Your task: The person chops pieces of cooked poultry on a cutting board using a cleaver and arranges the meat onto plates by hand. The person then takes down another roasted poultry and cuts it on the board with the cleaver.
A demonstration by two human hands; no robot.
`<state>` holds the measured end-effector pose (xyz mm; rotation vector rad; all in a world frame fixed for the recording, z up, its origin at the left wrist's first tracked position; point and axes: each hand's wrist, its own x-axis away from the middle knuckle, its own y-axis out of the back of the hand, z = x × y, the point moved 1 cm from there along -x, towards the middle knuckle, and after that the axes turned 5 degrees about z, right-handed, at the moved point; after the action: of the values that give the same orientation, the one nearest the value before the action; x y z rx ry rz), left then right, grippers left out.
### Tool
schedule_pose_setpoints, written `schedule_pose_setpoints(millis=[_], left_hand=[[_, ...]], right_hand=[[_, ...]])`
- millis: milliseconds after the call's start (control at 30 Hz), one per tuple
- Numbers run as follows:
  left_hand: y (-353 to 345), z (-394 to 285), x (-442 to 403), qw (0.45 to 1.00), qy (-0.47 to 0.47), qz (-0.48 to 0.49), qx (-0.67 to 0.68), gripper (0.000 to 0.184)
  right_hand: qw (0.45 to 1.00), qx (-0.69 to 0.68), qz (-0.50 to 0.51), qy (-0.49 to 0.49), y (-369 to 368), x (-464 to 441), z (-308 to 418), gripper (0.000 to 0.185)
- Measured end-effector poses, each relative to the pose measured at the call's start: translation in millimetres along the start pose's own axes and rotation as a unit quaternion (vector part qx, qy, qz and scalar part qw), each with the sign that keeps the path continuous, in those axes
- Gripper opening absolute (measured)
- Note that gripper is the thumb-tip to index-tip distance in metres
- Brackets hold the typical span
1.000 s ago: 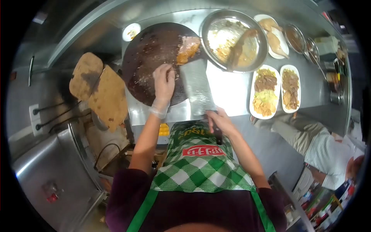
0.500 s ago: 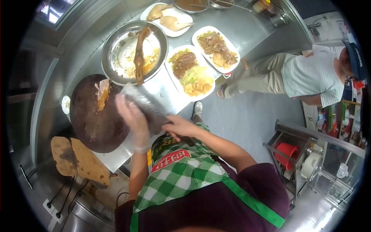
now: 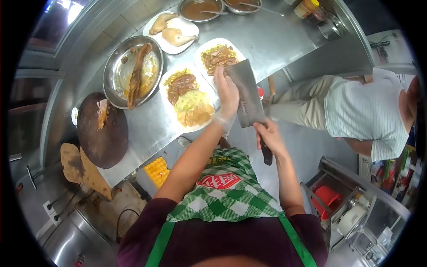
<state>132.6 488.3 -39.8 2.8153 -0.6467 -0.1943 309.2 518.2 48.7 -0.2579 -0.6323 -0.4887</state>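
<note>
My right hand (image 3: 270, 137) is closed around the handle of a broad cleaver (image 3: 248, 95), held flat over the table's edge. My left hand (image 3: 227, 94), in a clear plastic glove, has its fingers stretched out beside the blade. Its fingertips are at the sliced meat (image 3: 218, 58) on the farther oval plate (image 3: 239, 50); whether they touch it I cannot tell. Closer to me lies another white plate (image 3: 201, 82) with sliced meat, pale green shreds and yellowish pieces. The blade's tip end covers part of the farther plate.
A round chopping board (image 3: 100, 147) bears a chunk of meat (image 3: 102, 113). A steel bowl (image 3: 109, 84) holds a long brown piece. Poultry legs (image 3: 178, 37) lie on a plate behind, near sauce bowls (image 3: 200, 12). Another person (image 3: 356, 111) stands at the right.
Both hands and the cleaver have moved from beside the chopping board, rightward to the farther plate. My view has shifted, and the other person has moved slightly.
</note>
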Motion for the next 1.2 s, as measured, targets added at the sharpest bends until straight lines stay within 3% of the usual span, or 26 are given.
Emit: schedule_pose_setpoints(millis=[133,233,333,433,467,567,767,867,967,1067,1200], left_hand=[[-3,-1,4,0.999,0.016,-0.005,0.035,0.049],[8,3,4,0.998,0.033,0.011,0.056,0.051],[12,3,2,0.998,-0.025,0.053,-0.006,0.051],[17,-1,3,0.996,-0.032,0.049,-0.065,0.05],[15,-3,4,0.991,-0.079,0.015,-0.104,0.045],[12,-11,6,0.949,-0.199,0.123,-0.213,0.038],[-9,-23,3,0.889,-0.228,0.193,-0.346,0.033],[-23,-18,3,0.855,-0.193,0.204,-0.437,0.026],[-25,-26,0,0.862,-0.227,0.168,-0.422,0.022],[-21,-32,-9,0.795,-0.255,0.209,-0.509,0.01],[-20,-27,-24,0.744,-0.306,0.242,-0.543,0.013]], right_hand=[[0.998,0.037,-0.055,-0.003,36,14,15,0.017],[0.998,-0.013,-0.056,0.002,62,12,5,0.014],[0.998,-0.052,-0.041,0.009,77,9,-4,0.013],[0.995,-0.099,-0.026,0.002,86,10,-13,0.012],[0.994,-0.109,-0.026,0.006,88,11,-16,0.012],[0.991,-0.132,-0.025,0.013,93,13,-22,0.012],[0.988,-0.153,-0.023,0.01,100,16,-30,0.011],[0.987,-0.158,-0.02,0.007,102,16,-37,0.011],[0.988,-0.155,-0.017,0.012,103,17,-39,0.011],[0.987,-0.159,-0.016,0.017,103,17,-38,0.011],[0.987,-0.159,-0.02,0.023,105,16,-38,0.011]])
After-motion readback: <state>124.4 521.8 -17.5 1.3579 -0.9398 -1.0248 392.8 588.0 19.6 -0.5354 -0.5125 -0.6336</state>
